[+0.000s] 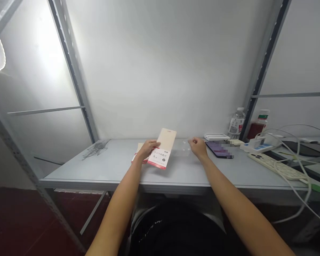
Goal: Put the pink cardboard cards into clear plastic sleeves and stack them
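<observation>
On the white label of the cream packet (162, 149) we can read a large "4" among lines of dark Chinese print, too small for us to make out, with a round black mark in its lower corner. The red-and-white label on the water bottle (236, 124) is also too small for us to read, and the screen of the phone (219, 149) is pixelated.

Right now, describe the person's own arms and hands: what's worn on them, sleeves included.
The left hand and right hand are bare, with no gloves. The left forearm and right forearm show no sleeves, watch, bracelet or markings, and no cables run along them. Below them shows a black garment with small white print.
</observation>
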`<state>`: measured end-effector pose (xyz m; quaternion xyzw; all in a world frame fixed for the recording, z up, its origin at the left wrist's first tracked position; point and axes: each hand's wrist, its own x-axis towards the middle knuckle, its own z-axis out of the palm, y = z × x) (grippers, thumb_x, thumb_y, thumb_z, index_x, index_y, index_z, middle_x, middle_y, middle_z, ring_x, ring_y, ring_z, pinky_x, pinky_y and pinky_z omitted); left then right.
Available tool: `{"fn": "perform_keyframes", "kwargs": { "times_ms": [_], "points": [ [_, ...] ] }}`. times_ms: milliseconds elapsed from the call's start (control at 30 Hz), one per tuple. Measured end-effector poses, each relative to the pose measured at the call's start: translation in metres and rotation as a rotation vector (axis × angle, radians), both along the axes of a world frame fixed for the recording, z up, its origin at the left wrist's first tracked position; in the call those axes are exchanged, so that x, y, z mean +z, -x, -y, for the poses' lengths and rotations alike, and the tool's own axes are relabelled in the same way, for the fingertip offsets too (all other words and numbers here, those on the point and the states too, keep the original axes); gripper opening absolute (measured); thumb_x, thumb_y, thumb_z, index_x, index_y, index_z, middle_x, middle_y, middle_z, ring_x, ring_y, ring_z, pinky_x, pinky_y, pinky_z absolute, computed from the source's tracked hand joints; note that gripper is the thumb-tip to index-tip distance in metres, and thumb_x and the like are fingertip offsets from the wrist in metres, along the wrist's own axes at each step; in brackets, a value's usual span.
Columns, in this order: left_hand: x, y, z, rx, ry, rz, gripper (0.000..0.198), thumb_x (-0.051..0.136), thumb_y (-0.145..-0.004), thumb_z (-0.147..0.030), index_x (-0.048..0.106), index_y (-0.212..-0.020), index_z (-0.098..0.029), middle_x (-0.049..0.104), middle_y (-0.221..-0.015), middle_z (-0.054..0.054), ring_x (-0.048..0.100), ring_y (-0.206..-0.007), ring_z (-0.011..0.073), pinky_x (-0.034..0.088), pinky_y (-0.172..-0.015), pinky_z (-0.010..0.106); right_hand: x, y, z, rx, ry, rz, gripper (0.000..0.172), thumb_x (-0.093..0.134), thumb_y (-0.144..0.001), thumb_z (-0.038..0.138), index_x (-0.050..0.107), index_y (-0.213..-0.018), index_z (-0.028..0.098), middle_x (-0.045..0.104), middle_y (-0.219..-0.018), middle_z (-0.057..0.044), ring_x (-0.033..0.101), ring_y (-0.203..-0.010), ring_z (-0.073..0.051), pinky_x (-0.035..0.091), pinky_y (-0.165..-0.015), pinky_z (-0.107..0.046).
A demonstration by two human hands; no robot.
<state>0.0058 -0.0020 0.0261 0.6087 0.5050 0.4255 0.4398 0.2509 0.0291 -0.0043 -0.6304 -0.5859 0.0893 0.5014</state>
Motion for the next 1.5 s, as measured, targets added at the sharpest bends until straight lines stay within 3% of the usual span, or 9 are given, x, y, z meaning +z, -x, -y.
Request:
{"fn": "perform_keyframes", "kwargs": {
  "times_ms": [67, 133, 233, 400, 533, 733, 933, 1233, 1500],
  "points": [
    [-0.001, -0.006, 0.005, -0.178, 0.024, 0.03, 0.027, 0.062, -0.065, -0.04, 0.05, -0.064, -0.015, 0.051, -0.055, 0.0, 0.05, -0.046, 0.0098, 0.035, -0.042, 0.021, -0.001, 0.006, 0.002, 0.045, -0.109, -0.028, 0.014, 0.044, -0.069, 0.028, 0.045, -0.058, 0.02, 0.056, -0.075, -0.003, 0.051, -0.07, -0.016, 0.04, -0.067, -0.025],
    [-0.003, -0.01, 0.007, -0.235, 0.051, -0.01, 0.03, 0.062, -0.065, -0.04, 0.046, -0.058, -0.016, 0.047, -0.051, -0.002, 0.047, -0.044, 0.0088, 0.032, -0.04, 0.02, -0.001, 0.011, 0.005, 0.099, -0.194, -0.055, 0.012, 0.044, -0.069, 0.027, 0.046, -0.06, 0.02, 0.056, -0.085, -0.004, 0.052, -0.078, -0.017, 0.04, -0.072, -0.026],
    [-0.007, -0.013, 0.006, -0.16, 0.052, -0.11, 0.03, 0.061, -0.065, -0.04, 0.044, -0.056, -0.017, 0.048, -0.05, -0.001, 0.047, -0.044, 0.0093, 0.03, -0.039, 0.02, 0.001, 0.015, 0.01, 0.159, -0.203, -0.096, 0.01, 0.045, -0.07, 0.027, 0.048, -0.063, 0.02, 0.055, -0.1, -0.007, 0.052, -0.09, -0.019, 0.042, -0.072, -0.027],
    [-0.011, -0.011, -0.001, -0.024, 0.009, -0.176, 0.026, 0.056, -0.069, -0.041, 0.049, -0.062, -0.017, 0.054, -0.055, 0.0, 0.052, -0.049, 0.0114, 0.031, -0.04, 0.02, 0.007, 0.02, 0.02, 0.256, -0.058, -0.181, 0.013, 0.046, -0.072, 0.031, 0.05, -0.066, 0.02, 0.052, -0.118, -0.006, 0.05, -0.104, -0.021, 0.045, -0.077, -0.03],
    [-0.015, -0.009, -0.008, 0.033, -0.035, -0.192, 0.027, 0.053, -0.073, -0.042, 0.049, -0.065, -0.017, 0.055, -0.057, 0.001, 0.052, -0.051, 0.0117, 0.034, -0.042, 0.02, 0.008, 0.023, 0.021, 0.501, -0.035, -0.335, 0.018, 0.045, -0.076, 0.035, 0.048, -0.067, 0.02, 0.053, -0.121, -0.007, 0.055, -0.101, -0.023, 0.047, -0.077, -0.034],
    [-0.02, -0.007, -0.013, -0.114, -0.105, -0.158, 0.032, 0.049, -0.075, -0.047, 0.044, -0.064, -0.018, 0.047, -0.053, -0.002, 0.045, -0.043, 0.0084, 0.031, -0.039, 0.019, 0.011, 0.02, 0.021, 0.671, -0.001, -0.524, 0.022, 0.042, -0.079, 0.036, 0.039, -0.063, 0.021, 0.057, -0.116, -0.007, 0.058, -0.099, -0.025, 0.048, -0.076, -0.037],
    [-0.017, -0.003, -0.01, -0.094, -0.014, -0.121, 0.029, 0.051, -0.073, -0.044, 0.04, -0.062, -0.019, 0.046, -0.052, -0.002, 0.046, -0.042, 0.0087, 0.031, -0.039, 0.02, 0.011, 0.018, 0.02, 0.625, 0.035, -0.494, 0.019, 0.038, -0.081, 0.037, 0.042, -0.07, 0.021, 0.058, -0.115, -0.008, 0.058, -0.099, -0.025, 0.046, -0.079, -0.039],
    [-0.014, 0.001, -0.011, -0.049, 0.022, -0.066, 0.023, 0.056, -0.068, -0.031, 0.04, -0.058, -0.018, 0.043, -0.047, -0.003, 0.047, -0.038, 0.0095, 0.027, -0.034, 0.02, 0.007, 0.014, 0.014, 0.747, -0.108, -0.667, 0.017, 0.043, -0.08, 0.029, 0.036, -0.066, 0.021, 0.046, -0.13, -0.004, 0.054, -0.106, -0.025, 0.047, -0.081, -0.038],
    [-0.016, -0.003, -0.013, -0.129, 0.028, 0.023, 0.033, 0.052, -0.074, -0.046, 0.055, -0.088, -0.017, 0.056, -0.061, 0.0, 0.054, -0.049, 0.0109, 0.039, -0.042, 0.02, 0.006, 0.015, 0.012, 0.867, -0.027, -1.02, 0.013, 0.06, -0.072, 0.021, 0.048, -0.067, 0.021, 0.057, -0.116, -0.002, 0.058, -0.101, -0.022, 0.048, -0.086, -0.041]
  ]
}}
